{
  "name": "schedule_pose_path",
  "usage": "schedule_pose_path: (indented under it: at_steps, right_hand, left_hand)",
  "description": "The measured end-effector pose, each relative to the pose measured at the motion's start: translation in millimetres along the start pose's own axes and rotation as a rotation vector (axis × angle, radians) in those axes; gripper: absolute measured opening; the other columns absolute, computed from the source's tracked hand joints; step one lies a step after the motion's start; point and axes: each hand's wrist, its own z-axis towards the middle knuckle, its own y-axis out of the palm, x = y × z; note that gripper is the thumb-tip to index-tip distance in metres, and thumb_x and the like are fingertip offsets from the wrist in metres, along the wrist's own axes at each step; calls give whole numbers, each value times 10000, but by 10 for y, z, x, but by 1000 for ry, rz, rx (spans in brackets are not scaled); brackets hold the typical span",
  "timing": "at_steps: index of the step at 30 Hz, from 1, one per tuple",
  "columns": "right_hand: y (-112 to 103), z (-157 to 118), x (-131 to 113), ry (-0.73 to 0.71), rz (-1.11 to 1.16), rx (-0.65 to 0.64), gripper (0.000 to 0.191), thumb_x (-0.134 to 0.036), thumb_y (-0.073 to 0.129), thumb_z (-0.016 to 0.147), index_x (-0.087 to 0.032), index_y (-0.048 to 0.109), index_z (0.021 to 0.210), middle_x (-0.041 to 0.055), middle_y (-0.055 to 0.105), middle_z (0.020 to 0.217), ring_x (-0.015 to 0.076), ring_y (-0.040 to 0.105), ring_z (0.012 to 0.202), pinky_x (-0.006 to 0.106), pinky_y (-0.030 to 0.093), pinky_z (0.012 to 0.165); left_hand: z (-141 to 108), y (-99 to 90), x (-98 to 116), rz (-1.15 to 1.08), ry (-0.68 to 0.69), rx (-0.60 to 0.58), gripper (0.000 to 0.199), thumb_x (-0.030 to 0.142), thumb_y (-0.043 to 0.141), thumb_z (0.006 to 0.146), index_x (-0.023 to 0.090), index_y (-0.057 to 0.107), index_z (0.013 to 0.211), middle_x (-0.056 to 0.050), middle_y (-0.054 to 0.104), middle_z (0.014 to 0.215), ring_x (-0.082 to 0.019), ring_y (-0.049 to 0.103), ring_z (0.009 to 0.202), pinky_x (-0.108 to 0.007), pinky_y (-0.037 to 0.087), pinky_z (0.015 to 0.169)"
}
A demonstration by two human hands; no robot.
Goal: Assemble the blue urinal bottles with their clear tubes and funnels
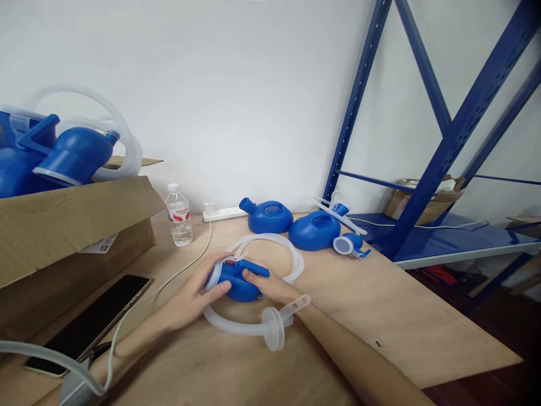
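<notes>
A blue plastic urinal cup with a bar handle and a whitish rim lies between my hands, just above or on the table. My left hand grips its rim end, thumb across the blue side. From the right, my right hand holds its body near the handle, thumb on top and the other fingers mostly hidden. A translucent hose loops behind the cup and comes round in front. At the hose's near end, beside my right forearm, is a clear round cap with a holed strap.
Blue urinal bottles and a smaller cup stand toward the back. At left are an open carton with more blue parts, a water bottle, a phone and a white cable. A blue shelf rack rises at right.
</notes>
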Motion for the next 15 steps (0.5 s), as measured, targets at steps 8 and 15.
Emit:
schedule_pose_path:
  at_steps: [8, 15]
  right_hand:
    - [35, 15, -30, 3, 30, -76, 544, -683, 688, 831, -259, 738, 1167, 99, 683, 1277, 332, 598, 1255, 468, 421, 1107]
    - [59, 10, -46, 1, -16, -97, 503, -652, 732, 797, -278, 748, 1133, 81, 656, 1338, 344, 562, 1302, 469, 408, 1118]
  left_hand:
    - [89, 56, 75, -462, -271, 121, 434, 643, 700, 805, 212, 669, 849, -82, 735, 1154, -299, 633, 1165, -360, 515, 958]
    - [109, 23, 81, -401, -259, 89, 370, 477, 785, 735, 189, 578, 625, -84, 716, 1150, -285, 659, 1071, -360, 504, 906]
